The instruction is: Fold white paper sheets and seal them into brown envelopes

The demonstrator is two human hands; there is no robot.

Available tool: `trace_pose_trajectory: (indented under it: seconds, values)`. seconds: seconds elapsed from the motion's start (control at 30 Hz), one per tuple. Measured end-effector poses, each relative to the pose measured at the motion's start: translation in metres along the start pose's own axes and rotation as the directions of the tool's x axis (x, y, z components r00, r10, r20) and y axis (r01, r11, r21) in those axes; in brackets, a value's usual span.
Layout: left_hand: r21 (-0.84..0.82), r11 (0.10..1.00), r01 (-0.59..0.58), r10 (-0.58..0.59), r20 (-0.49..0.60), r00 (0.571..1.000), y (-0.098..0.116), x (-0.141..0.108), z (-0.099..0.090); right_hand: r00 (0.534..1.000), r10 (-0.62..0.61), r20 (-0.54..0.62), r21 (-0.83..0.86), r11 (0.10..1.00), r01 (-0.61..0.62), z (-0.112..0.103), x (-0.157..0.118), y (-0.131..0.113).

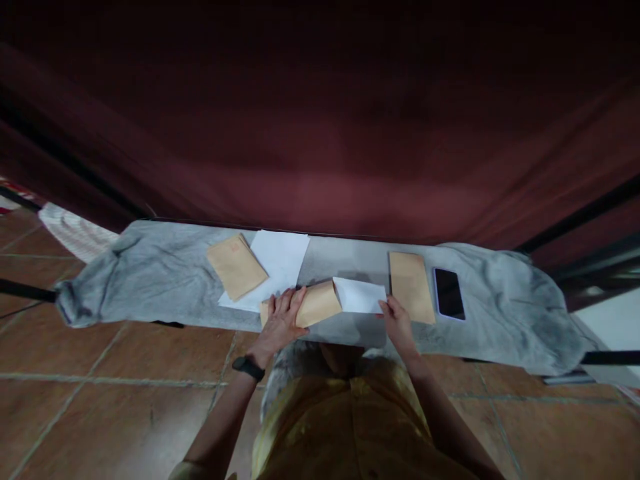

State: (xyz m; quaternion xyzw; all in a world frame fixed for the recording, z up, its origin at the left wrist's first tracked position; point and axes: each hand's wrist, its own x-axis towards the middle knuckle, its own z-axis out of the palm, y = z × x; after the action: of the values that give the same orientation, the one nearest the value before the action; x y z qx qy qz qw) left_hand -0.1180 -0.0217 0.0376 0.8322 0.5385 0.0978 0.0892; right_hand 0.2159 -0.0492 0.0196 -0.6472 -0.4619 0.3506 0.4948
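Observation:
A brown paper envelope point(320, 303) lies on the grey cloth near its front edge, its mouth facing right. My left hand point(284, 319) rests on the envelope's left part, fingers spread flat and thumb apart along the lower edge. From the mouth sticks a folded sheet of white paper point(359, 295), partly inside; how far in it reaches is hidden. Between thumb and fingers, my right hand point(397, 320) pinches the sheet's right end. Just beyond that hand is another brown envelope point(411, 287), lying flat.
Several brown envelopes point(237, 267) are stacked at the left, overlapping white sheets point(283, 253). A phone point(449, 293) with a dark screen lies at the right. Grey cloth point(165, 273) covers the narrow surface. Behind it hangs a dark red curtain point(320, 167); tiled floor point(150, 413) shows below.

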Motion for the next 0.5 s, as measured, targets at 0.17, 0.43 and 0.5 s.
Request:
trace_pose_trajectory:
  seconds: [0.17, 0.43, 0.5]
  values:
    - [0.022, 1.0, -0.011, 0.011, 0.0, 1.0, -0.001, 0.002, 0.001, 0.983, 0.002, 0.182, -0.155, 0.988, 0.027, -0.011, 0.009, 0.004]
    - [0.022, 0.998, -0.058, 0.059, -0.013, 0.998, -0.002, 0.006, 0.005, 0.97, -0.003, 0.244, -0.202, 0.978, 0.054, -0.01, 0.02, 0.001]
    - [0.012, 0.998, -0.06, 0.061, -0.016, 0.998, 0.001, 0.007, 0.005, 0.967, -0.003, 0.256, -0.204, 0.977, 0.057, -0.003, 0.019, 0.0]
